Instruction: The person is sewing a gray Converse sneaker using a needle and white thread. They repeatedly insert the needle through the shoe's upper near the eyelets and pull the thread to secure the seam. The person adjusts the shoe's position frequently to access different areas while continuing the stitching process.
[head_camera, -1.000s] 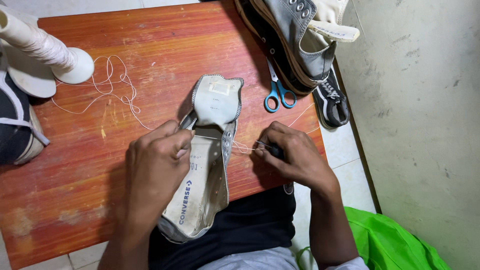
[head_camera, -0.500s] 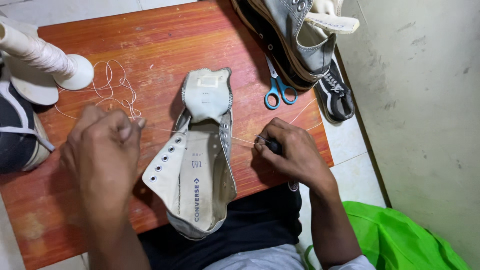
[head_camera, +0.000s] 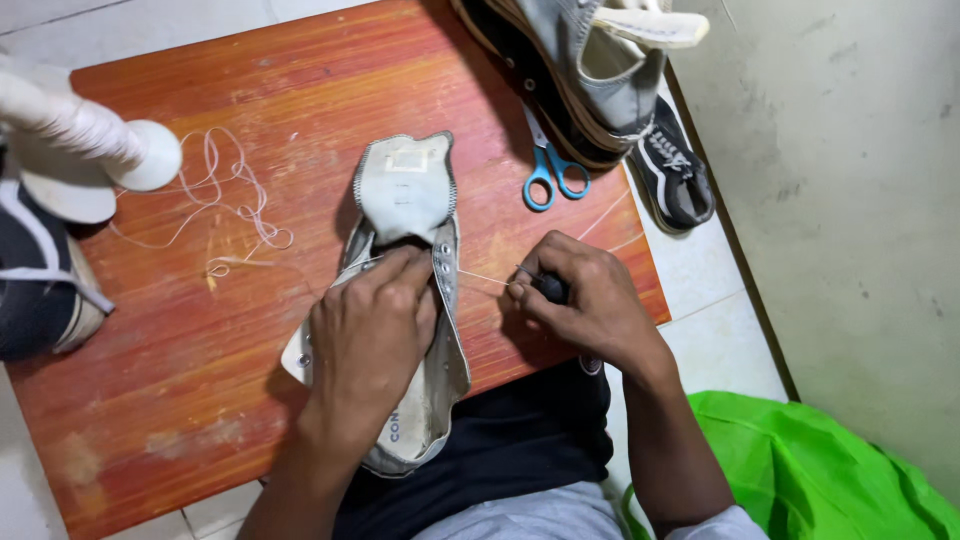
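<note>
Now, at the frame centre, the left hand (head_camera: 370, 335) presses inside the grey shoe (head_camera: 405, 200), fingers closed on thread (head_camera: 485, 278); the right hand (head_camera: 585, 300) grips a dark tool handle (head_camera: 550, 288). Stitching seems unfinished.

The table (head_camera: 200, 400) is reddish wood with a streaky grain, worn pale and scuffed toward its near left corner, faintly shiny elsewhere. On it near the near edge lies a grey shoe upper (head_camera: 405, 200) of matt canvas, its edges stitched, with small metal eyelets along the side. The thread (head_camera: 225, 215) looks like thin white cord, loose and matt. The scissors (head_camera: 552, 175) near the far right corner have glossy blue plastic handles. The spool (head_camera: 85, 135) at the left edge seems wound with white thread on smooth plastic, though it is blurred. The bag (head_camera: 810, 470) is glossy green plastic.
</note>
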